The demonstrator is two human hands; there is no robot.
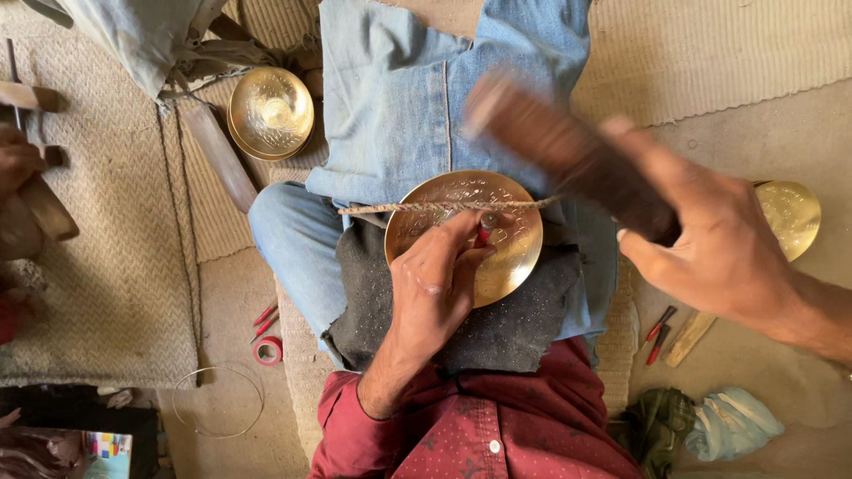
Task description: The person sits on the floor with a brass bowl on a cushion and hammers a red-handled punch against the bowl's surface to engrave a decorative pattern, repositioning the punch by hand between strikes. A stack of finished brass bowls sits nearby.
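Note:
A round brass bowl [510,257] rests on a dark cloth pad [497,328] over my lap, with a twisted cord [390,208] stretched across its upper rim. My left hand [435,284] lies on the bowl and pinches a small red-handled punch [485,229] upright against the engraved surface. My right hand [710,239] is raised to the right of the bowl and grips a dark wooden mallet [555,146], which is blurred and points up and left above the bowl.
Stacked brass bowls [271,113] sit at the upper left, another brass bowl [792,215] at the right. Red-handled tools [658,334] and a wood piece [690,338] lie right of my leg; red tape [268,351] and a wire ring [217,402] lie left. Another person's hand [18,160] is at the far left.

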